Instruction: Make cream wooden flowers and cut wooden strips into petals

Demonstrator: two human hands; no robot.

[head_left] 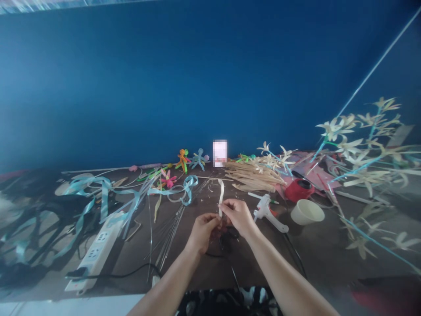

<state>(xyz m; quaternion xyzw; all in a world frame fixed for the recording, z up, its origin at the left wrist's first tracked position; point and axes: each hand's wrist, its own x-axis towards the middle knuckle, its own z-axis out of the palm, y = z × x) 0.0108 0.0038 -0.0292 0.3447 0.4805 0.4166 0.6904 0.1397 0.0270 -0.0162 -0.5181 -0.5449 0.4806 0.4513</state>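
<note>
A narrow pale strip (221,192), perhaps dried leaf or husk, stands up from between my hands over the dark table. My right hand (239,216) pinches it between thumb and fingertips partway along. Lower down, my left hand (203,230) closes thumb and fingers around its bottom end. Fingers hide that lower end. Just right of my hands lies a white glue gun (268,213), its cord running toward the front edge. Beyond them is a pile of dry tan strips (253,174).
At left lie a white power strip (98,250), thin wires (171,228) and light-blue ribbon (105,193). A cream cup (307,212), a red round object (298,189) and pale flower stems (358,162) occupy the right. Small pipe-cleaner figures (182,160) line the blue wall (164,79).
</note>
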